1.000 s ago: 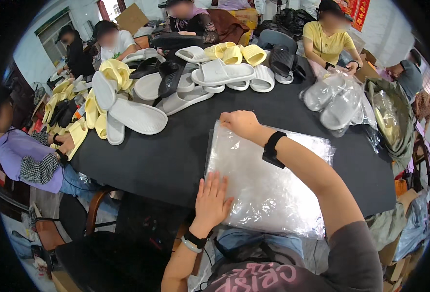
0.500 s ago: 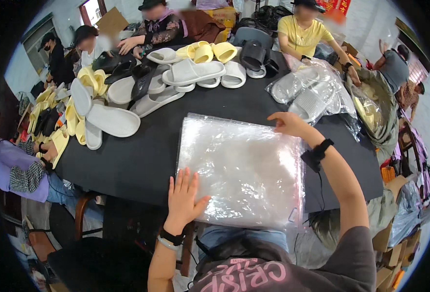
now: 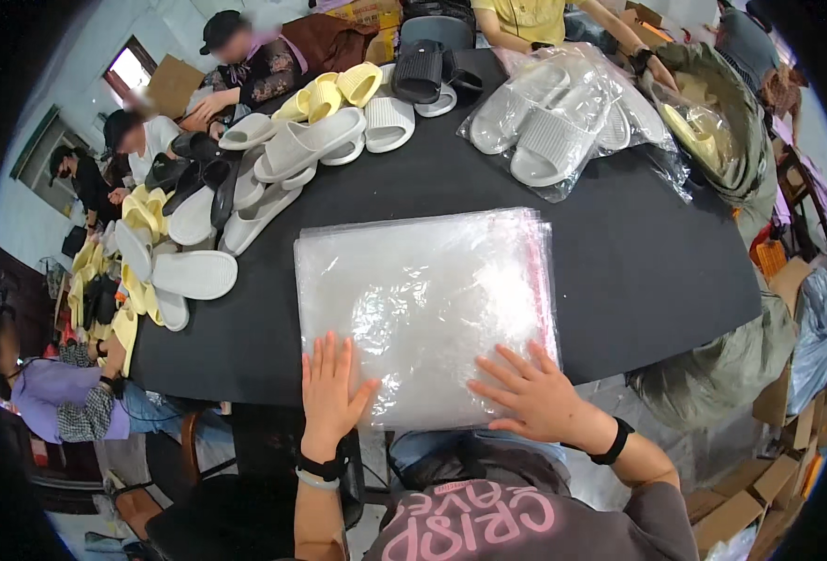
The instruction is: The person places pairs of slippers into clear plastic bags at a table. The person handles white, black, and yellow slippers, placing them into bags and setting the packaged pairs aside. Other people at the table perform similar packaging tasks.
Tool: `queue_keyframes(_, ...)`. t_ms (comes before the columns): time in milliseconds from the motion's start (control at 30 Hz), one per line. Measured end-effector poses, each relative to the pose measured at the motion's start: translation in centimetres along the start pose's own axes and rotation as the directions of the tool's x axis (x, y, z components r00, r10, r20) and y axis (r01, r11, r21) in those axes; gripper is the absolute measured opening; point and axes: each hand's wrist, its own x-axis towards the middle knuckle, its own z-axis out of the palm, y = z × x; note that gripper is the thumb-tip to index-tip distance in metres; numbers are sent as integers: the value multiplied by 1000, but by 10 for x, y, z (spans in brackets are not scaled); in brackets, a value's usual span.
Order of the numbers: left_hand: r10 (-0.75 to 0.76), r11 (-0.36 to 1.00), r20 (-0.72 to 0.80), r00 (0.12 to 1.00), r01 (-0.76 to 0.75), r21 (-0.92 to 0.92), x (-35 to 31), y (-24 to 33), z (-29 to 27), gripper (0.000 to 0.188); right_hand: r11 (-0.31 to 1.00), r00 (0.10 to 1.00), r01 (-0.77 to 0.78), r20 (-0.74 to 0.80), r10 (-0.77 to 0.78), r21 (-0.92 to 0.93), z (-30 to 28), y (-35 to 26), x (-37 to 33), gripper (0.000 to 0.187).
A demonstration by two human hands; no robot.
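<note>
Left hand (image 3: 331, 391) lies flat, fingers spread, palm down on the near-left corner of the stack of clear, flat plastic bags (image 3: 428, 309). Right hand (image 3: 533, 397) lies likewise, fingers apart, on the near-right corner. Neither hand clamps anything; both only press.

The stack sits at the near edge of the round black table (image 3: 638, 271), its near border overhanging the rim slightly toward the person's lap. Sheets look slippery and a little fanned along the right side.

Judgement: to square the stack well, press evenly with both palms and nudge the borders together, keeping the overhang from sliding off the rim.

Open room: bare black top to the right of the stack and just beyond its far edge. To the left, a loose spread of white, yellow and black foam slippers (image 3: 301, 145) lies near. Farther off, white slippers in a clear bag (image 3: 563, 122) sit well apart.
</note>
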Motion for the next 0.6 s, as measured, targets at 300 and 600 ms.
queue_keyframes(300, 3, 999, 40, 999, -5, 39, 5, 1, 6, 78, 994, 998, 46, 35, -50, 98, 20, 26, -7, 76)
queue_keyframes(600, 90, 992, 3, 996, -89, -94, 16, 58, -20, 73, 974, 987, 36, -159, 0, 225, -108, 108, -4, 67)
